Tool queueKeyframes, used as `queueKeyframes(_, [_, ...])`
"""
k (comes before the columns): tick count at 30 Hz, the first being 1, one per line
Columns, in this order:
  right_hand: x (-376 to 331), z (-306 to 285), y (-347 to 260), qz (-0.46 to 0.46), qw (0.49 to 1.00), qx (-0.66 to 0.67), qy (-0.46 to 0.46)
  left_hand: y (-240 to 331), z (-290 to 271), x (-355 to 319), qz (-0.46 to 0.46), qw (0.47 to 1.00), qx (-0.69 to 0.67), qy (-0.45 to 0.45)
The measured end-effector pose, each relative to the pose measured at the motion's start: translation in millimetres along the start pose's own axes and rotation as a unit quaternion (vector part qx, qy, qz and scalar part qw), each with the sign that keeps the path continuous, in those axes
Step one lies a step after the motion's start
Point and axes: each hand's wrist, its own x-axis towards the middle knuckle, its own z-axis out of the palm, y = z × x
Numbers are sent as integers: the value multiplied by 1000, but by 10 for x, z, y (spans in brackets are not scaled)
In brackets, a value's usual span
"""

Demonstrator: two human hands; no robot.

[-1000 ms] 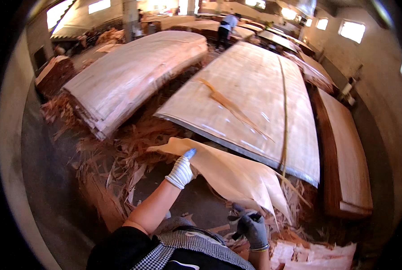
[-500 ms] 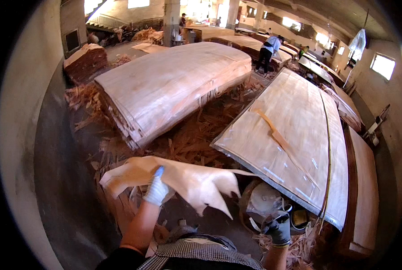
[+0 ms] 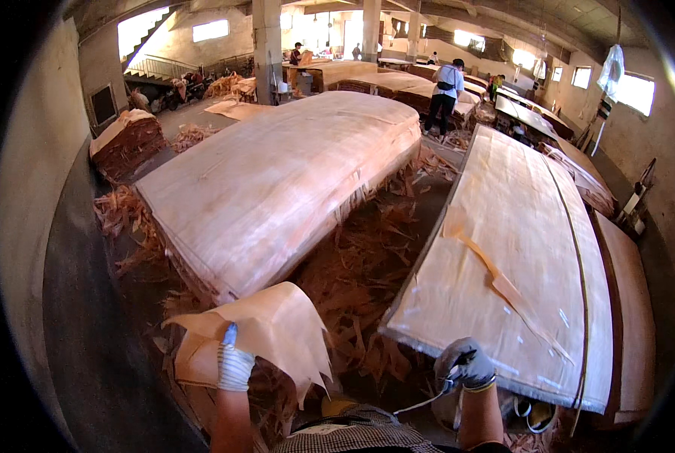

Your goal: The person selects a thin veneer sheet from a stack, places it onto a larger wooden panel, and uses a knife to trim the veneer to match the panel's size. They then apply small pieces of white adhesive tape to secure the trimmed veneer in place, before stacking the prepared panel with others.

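Evidently, left grip (image 3: 235, 366) clamped on curved, ragged-edged wooden sheet (image 3: 281, 325), right grip (image 3: 467, 364) curled, contents unclear

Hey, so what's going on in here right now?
The person's gloved left hand grips a torn, thin wood sheet near the left stack. The gloved right hand is by the near edge of the right stack; what it holds is unclear. A loose strip lies on that stack, scraps lie between the two, and another person stands farther back.
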Motion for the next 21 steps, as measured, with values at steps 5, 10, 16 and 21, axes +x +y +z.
queueKeyframes(5, [1442,-148,-43,-65,990,-19,-126,526,590,721,41,999,12,24])
queueKeyframes(10, [2599,-367,-169,-8,956,-8,-292,630,918,1615,53,998,0,45])
queueKeyframes(16, [3582,-765,13,29,924,-26,-381,506,1368,3050,21,992,107,-58])
queueKeyframes(21, [4266,-1007,212,101,921,-46,-373,276,1832,4486,-59,993,54,-84])
